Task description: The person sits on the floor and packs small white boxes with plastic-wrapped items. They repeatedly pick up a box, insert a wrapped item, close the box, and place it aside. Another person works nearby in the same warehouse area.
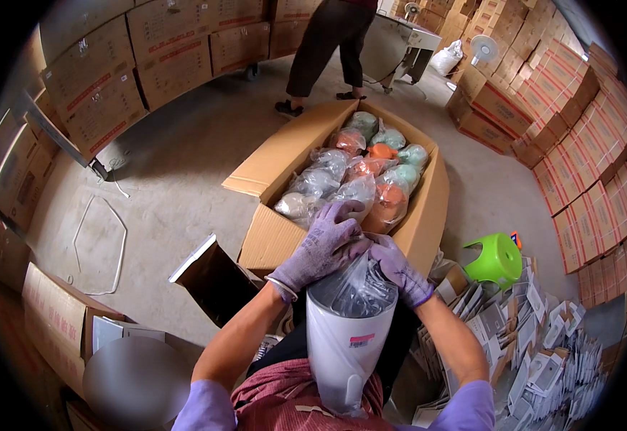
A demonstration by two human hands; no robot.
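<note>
On my lap stands a tall white vessel (342,348), narrower toward its lower end, with a dark round top and a small barcode sticker on its side. A clear plastic bag (360,276) lies over that dark top. My left hand (328,248), in a light purple glove, is closed with its fingers on the gathered bag. My right hand (402,273), gloved alike, pinches the bag's edge on the other side. Just beyond them, an open cardboard carton (428,205) holds several bagged orange, green and grey items.
A person (331,47) in dark trousers stands past the carton. Stacked boxes (173,61) sit on a wheeled cart at far left; more stacked cartons (579,108) line the right. A green stool (497,262) and a heap of flat white boxes (536,345) lie to my right. An open box (216,284) is at left.
</note>
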